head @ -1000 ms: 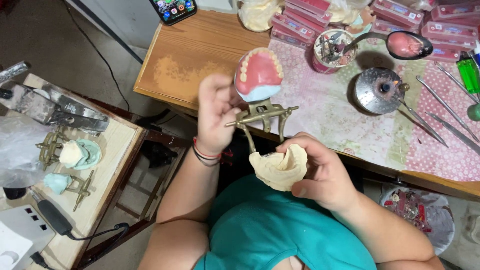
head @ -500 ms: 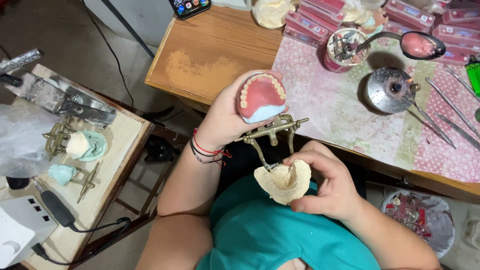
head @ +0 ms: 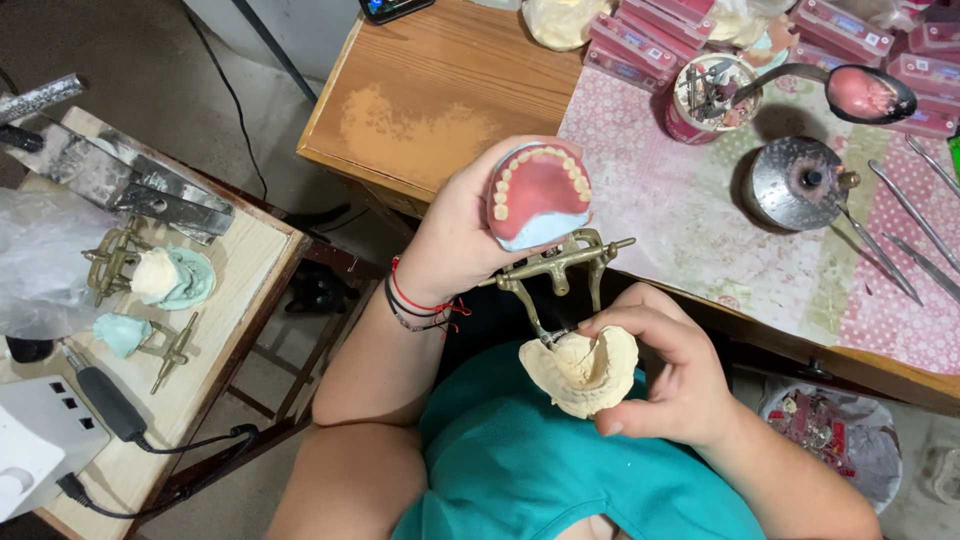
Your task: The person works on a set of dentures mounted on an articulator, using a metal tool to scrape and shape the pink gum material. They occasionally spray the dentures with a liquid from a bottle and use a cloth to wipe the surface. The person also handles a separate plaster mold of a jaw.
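Observation:
My left hand (head: 462, 232) grips the upper part of an opened brass dental articulator (head: 556, 266), which carries a pink wax denture with a row of white teeth (head: 538, 192) on a pale blue base. My right hand (head: 668, 372) holds the lower part, a cream plaster jaw cast (head: 582, 370), from the right side, with the thumb on its rim. The two halves are hinged apart in front of my teal shirt. Red and black bands circle my left wrist.
A wooden desk (head: 420, 90) with a floral cloth holds a metal burner (head: 797, 182), a pot of tools (head: 708, 95), a ladle with pink wax (head: 868, 93), metal instruments (head: 905, 235) and pink boxes (head: 660, 35). The side table (head: 205, 330) holds two more articulators with casts (head: 150, 278).
The camera view has shifted a little. My left hand has turned the upper denture so its teeth face up more; my right hand keeps hold of the plaster cast.

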